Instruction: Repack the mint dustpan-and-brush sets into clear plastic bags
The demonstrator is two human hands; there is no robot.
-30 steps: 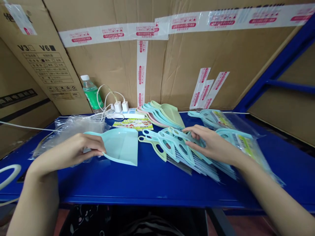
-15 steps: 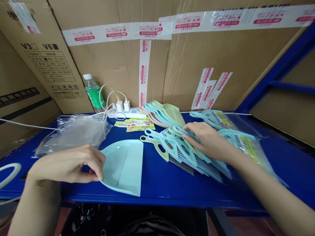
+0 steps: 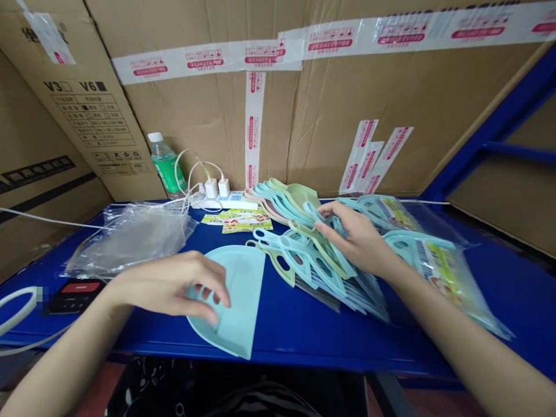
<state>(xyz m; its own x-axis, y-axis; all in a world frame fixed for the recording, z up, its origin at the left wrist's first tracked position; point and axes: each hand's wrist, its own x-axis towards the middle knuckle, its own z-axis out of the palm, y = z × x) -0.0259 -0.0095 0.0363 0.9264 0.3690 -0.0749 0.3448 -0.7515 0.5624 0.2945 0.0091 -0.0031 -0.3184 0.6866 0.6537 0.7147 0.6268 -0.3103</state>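
A light blue dustpan lies on the blue table in front of me. Over its left part hovers my left hand, fingers bent and apart, holding nothing. My right hand grips a light blue hand brush by its handle, thumb and fingers around it. Below that hand is a fanned pile of hand brushes, light blue and green, with bristles pointing right. The held brush's bristle end is partly hidden by the hand and pile.
Stacked dustpans stand behind the brushes. Bagged sets lie at right, clear plastic bags at left. Printed cards, a power strip with cables, a bottle and a black device are around.
My left hand has let go of the dustpan's rim and moved right, over it. The dustpan has shifted slightly right. My right hand has raised the light blue brush from the pile.
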